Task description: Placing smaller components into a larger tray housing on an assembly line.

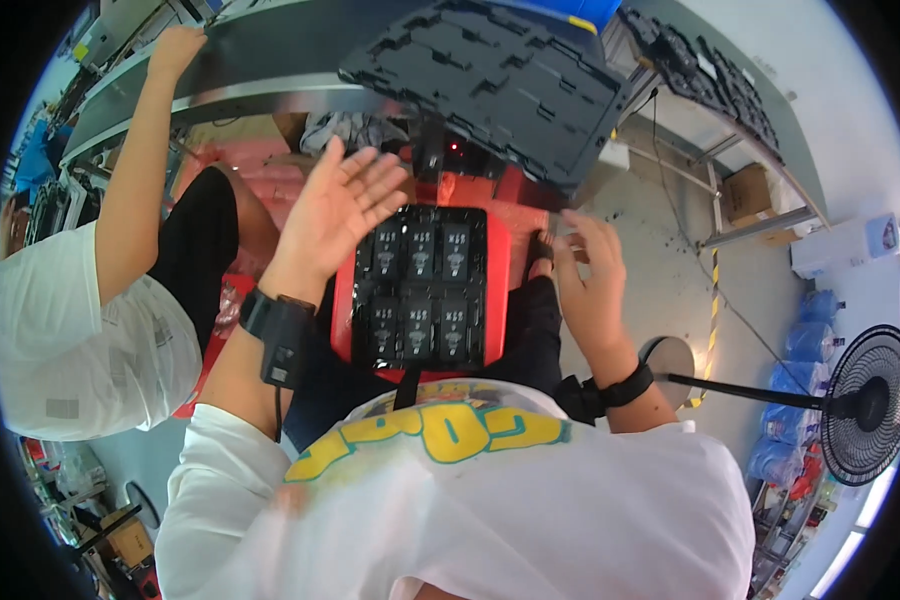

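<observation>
Black tray [478, 290] is parked on a red stand [498, 300] between the legs [532, 325], guessing for easy reach, left hand [342, 210] by its far left corner, fingers apart, right hand [592, 278] off right, fingers too blurry to tell if they're pinching anything.

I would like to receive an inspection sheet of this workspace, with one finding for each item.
Surface: red support beneath the black tray.
Job's things: six dark pieces in the tray, two rows of three.
Clutter: large black moulded panel and crumpled grey cloth beyond the tray.
Hands: left hand open, by the tray's far left corner; right hand right of the tray, blurred, contents unclear.
Cables: short cord below the left wrist device; thin cable at right.
Surroundings: co-worker at left; fan, blue bottles and cardboard box at right.
</observation>
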